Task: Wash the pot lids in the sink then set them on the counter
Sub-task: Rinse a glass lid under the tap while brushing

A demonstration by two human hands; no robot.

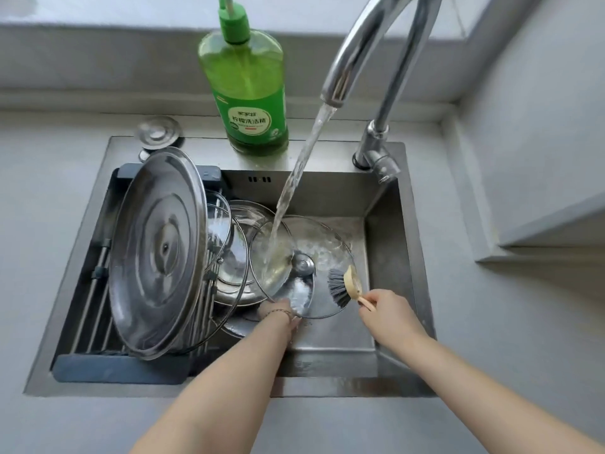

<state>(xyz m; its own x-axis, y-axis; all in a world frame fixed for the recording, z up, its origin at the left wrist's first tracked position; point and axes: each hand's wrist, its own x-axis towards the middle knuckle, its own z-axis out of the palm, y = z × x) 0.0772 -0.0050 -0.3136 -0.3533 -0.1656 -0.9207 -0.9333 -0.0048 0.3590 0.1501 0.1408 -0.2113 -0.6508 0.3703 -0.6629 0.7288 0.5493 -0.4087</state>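
Left hand gripping the glass lid under the stream, right hand holding the brush at the lid's right edge: mid-wash, scrubbing likely next.

Both our bare arms reach forward. Our left hand holds the glass lid by its edge, and our right hand grips the brush

Grey surface recorded, dry and matte. A steel sink is set into it, flush at the rim. On the sink's back rim a green detergent bottle is stood upright, left of the faucet. A round steel cap is placed at the sink's back-left corner, partly over the rim.
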